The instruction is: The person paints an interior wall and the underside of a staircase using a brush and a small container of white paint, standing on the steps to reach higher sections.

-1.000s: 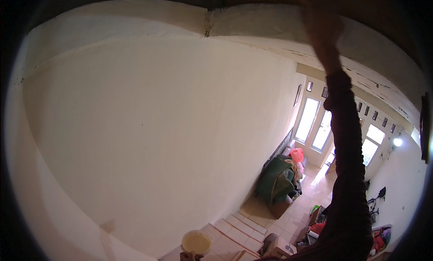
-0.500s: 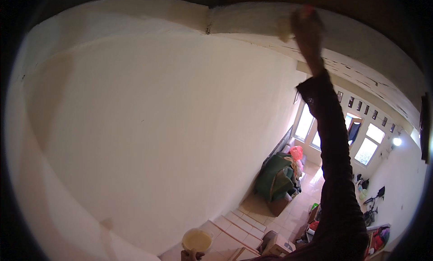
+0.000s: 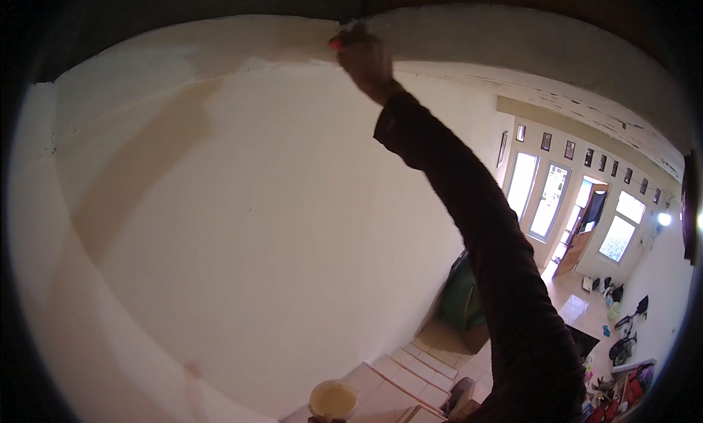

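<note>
My right hand (image 3: 366,63) is raised high against the top of the cream wall (image 3: 242,203), at the corner where the beam (image 3: 512,39) meets it. Its fingers are closed on a paintbrush whose red end (image 3: 336,44) shows at the knuckles; the rest is hidden by the hand. Low in the view, my left hand (image 3: 326,419) grips a round tub (image 3: 334,399) of cream-coloured paint by its near rim. Only the fingertips of that hand show.
Beyond my right arm, a dark green covered heap (image 3: 461,302) stands against the wall. Pale steps (image 3: 410,372) lie below. Far right are windows (image 3: 523,185), an open door (image 3: 582,233), a lit lamp (image 3: 664,219) and a bicycle (image 3: 625,342).
My right hand has swept left along the beam to the corner with the brush. The view has shifted, so the tub sits slightly farther right and lower.
</note>
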Demonstrator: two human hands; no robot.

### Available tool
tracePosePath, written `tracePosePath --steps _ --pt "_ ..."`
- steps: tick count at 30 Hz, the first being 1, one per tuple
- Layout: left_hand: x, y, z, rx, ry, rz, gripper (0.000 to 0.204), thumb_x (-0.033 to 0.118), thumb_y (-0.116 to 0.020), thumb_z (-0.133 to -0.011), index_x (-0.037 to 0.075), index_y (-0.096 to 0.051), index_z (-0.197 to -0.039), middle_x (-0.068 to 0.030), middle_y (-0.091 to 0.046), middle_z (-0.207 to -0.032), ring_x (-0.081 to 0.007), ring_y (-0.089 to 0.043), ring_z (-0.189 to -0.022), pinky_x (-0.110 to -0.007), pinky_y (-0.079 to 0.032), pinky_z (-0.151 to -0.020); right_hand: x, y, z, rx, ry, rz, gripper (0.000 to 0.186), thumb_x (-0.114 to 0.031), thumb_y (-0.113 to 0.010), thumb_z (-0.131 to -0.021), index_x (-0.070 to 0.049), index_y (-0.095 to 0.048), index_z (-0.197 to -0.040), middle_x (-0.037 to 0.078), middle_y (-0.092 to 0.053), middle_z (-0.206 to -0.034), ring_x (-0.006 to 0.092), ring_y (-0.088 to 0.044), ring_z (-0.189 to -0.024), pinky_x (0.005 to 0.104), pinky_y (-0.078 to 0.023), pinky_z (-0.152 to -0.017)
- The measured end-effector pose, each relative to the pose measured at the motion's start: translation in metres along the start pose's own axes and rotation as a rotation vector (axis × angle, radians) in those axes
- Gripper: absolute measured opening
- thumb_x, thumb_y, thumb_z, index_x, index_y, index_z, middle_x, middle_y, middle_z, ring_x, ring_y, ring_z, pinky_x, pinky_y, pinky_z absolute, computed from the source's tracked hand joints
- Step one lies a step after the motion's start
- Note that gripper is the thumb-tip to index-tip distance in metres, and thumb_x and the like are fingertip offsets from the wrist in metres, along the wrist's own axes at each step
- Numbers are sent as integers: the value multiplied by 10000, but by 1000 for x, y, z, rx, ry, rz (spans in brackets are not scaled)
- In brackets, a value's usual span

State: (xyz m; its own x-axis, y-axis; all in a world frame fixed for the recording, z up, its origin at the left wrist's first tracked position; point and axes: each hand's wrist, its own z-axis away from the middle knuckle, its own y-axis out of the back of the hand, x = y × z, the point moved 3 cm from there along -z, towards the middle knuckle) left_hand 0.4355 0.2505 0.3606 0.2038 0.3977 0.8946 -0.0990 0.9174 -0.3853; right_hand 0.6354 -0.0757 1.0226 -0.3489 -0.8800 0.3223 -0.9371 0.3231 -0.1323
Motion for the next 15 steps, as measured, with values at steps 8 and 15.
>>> tracePosePath --steps 8,15 --pt "9 0 -8 9 25 39 198 127 -666 -817 32 -495 -849 -86 -589 -692 -145 -534 -556 -284 -453 -500 66 188 23 326 -84 230 121 -158 -702 -719 -187 -660 -829 21 -603 -858 234 -625 -685 342 -519 -574" --pt "13 -9 2 20 72 -38 174 141 -632 -839 31 -498 -823 -80 -585 -691 -137 -517 -546 -272 -447 -516 42 60 18 238 182 164 177 -387 -636 -758 -237 -701 -829 86 -583 -1015 261 -601 -851 413 -480 -617"
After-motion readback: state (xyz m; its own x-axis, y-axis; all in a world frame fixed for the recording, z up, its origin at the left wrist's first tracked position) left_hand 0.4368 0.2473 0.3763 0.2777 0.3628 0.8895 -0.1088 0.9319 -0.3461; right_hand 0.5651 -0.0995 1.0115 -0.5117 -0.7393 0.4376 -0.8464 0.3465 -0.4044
